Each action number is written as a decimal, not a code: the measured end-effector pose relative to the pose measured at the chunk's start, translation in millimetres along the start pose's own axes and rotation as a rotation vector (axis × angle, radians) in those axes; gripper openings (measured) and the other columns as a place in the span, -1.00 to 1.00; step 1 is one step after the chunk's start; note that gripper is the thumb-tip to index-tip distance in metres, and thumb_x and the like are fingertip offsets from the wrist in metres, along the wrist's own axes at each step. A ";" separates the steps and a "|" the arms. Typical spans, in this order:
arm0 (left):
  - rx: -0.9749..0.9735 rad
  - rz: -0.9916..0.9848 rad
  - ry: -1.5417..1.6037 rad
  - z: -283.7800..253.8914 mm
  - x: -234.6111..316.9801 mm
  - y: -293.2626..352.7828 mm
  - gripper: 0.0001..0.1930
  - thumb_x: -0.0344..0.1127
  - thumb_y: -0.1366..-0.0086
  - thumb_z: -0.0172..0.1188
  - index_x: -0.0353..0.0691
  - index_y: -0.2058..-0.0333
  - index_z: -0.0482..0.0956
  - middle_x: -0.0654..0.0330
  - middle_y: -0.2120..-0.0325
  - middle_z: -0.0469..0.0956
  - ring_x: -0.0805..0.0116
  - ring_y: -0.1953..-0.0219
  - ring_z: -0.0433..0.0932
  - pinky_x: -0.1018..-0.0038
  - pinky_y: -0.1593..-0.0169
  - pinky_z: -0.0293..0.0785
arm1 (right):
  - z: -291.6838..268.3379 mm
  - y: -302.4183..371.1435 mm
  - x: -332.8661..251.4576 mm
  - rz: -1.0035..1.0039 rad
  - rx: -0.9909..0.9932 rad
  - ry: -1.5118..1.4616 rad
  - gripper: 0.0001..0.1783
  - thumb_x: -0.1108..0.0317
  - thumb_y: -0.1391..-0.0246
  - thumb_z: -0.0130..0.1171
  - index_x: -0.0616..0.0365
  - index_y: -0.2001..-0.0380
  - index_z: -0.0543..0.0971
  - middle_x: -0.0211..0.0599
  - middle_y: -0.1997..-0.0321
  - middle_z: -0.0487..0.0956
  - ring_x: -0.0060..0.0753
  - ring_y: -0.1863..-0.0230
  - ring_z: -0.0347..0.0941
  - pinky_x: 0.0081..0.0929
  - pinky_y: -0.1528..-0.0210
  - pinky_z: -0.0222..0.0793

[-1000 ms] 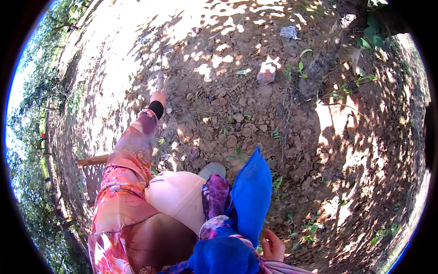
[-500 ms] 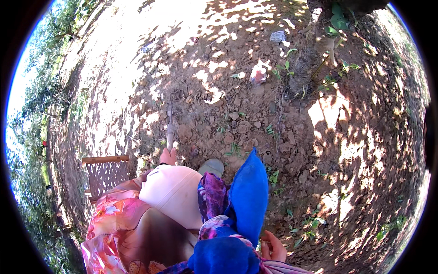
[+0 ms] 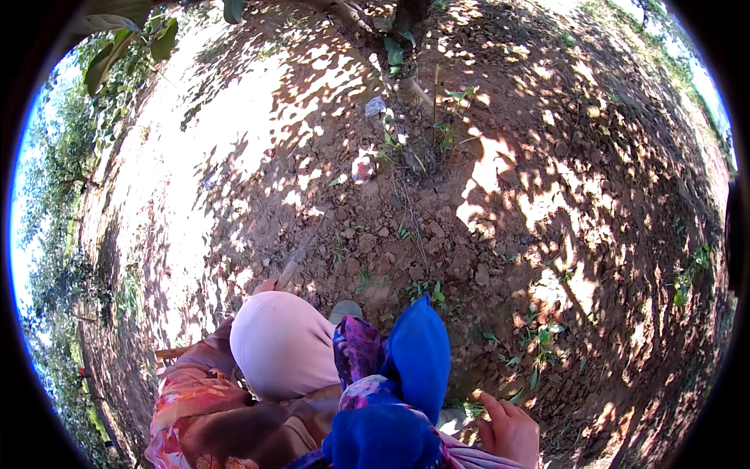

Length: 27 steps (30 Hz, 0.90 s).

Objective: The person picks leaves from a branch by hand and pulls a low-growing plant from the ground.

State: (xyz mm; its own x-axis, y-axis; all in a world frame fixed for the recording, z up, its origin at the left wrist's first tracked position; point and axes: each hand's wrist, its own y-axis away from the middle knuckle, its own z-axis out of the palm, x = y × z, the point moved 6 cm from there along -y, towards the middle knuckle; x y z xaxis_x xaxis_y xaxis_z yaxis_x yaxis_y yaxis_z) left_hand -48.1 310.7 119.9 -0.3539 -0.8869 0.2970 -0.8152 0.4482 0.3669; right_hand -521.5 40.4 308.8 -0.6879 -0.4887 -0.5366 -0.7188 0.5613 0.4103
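Observation:
A pale wooden handle [image 3: 289,272] lies in my left hand [image 3: 267,287], which is closed round it beyond my pink-covered knee [image 3: 281,344]. From the handle a thin, dull shaft or blade [image 3: 310,238] reaches forward along the soil; its kind is hard to make out. At the lower right, my right hand [image 3: 509,432] is held low over the ground beside some green weeds [image 3: 470,408]. Its fingers are bent but apart, with nothing visible between them. Blue cloth [image 3: 420,359] and a patterned scarf [image 3: 358,349] hang between the hands and hide part of the ground.
A grey-green shoe [image 3: 344,311] stands on the cloddy soil. Ahead lie a reddish crumpled scrap [image 3: 362,169] and a whitish one [image 3: 375,105], near a tree trunk [image 3: 410,14]. Leafy weeds [image 3: 541,344] grow at the right. A wooden bar [image 3: 168,353] shows behind my left sleeve [image 3: 211,375].
The view has turned, so the ground shifts left. My right hand has come further into view, out to the right. The left hand still grips the handle, which now slants right.

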 end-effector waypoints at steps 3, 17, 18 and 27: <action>-0.020 0.253 -0.294 -56.5 58.4 -26.3 -0.61 0.00 -0.08 0.22 -0.24 0.32 0.56 -0.02 0.55 0.52 -0.03 0.44 0.54 0.15 0.33 0.43 | -5.3 8.8 -6.1 -0.063 0.008 0.005 -0.56 0.35 -0.03 0.08 0.05 -0.04 0.43 -0.09 0.30 0.50 0.06 0.29 0.46 -0.11 0.26 0.40; -0.399 1.141 -0.756 -15.8 375.6 58.4 -0.63 0.01 -0.01 0.29 -0.08 0.30 0.54 0.10 0.44 0.57 -0.03 0.31 0.54 0.10 0.29 0.43 | -9.1 41.0 -28.3 -0.319 0.084 -0.007 -0.71 0.28 -0.03 0.05 0.06 0.15 0.49 -0.16 0.37 0.52 -0.01 0.28 0.50 -0.16 0.32 0.43; -0.422 1.172 -0.778 0.3 382.5 64.7 -0.64 0.01 -0.01 0.29 -0.08 0.30 0.54 0.10 0.44 0.57 -0.03 0.31 0.54 0.09 0.29 0.42 | -9.5 44.9 -28.4 -0.341 0.083 -0.010 -0.72 0.28 -0.02 0.06 0.09 0.17 0.49 -0.15 0.38 0.52 -0.01 0.28 0.50 -0.17 0.33 0.44; -0.557 1.055 -0.629 13.2 387.3 65.8 -0.63 -0.06 0.05 0.31 -0.18 0.32 0.60 0.08 0.43 0.60 0.11 0.30 0.59 0.23 0.24 0.49 | -32.6 63.0 -34.4 -0.474 0.011 -0.070 -0.73 0.24 -0.06 0.04 0.21 0.24 0.49 -0.09 0.36 0.55 -0.06 0.28 0.51 -0.23 0.27 0.44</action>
State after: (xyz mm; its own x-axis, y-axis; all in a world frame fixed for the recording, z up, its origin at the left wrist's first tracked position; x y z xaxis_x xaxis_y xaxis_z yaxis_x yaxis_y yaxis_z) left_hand -244.9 -4.8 247.5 -0.9626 0.0728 0.2611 0.2139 0.7958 0.5666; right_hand -546.4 70.7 377.2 -0.2759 -0.6467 -0.7111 -0.9503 0.2944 0.1010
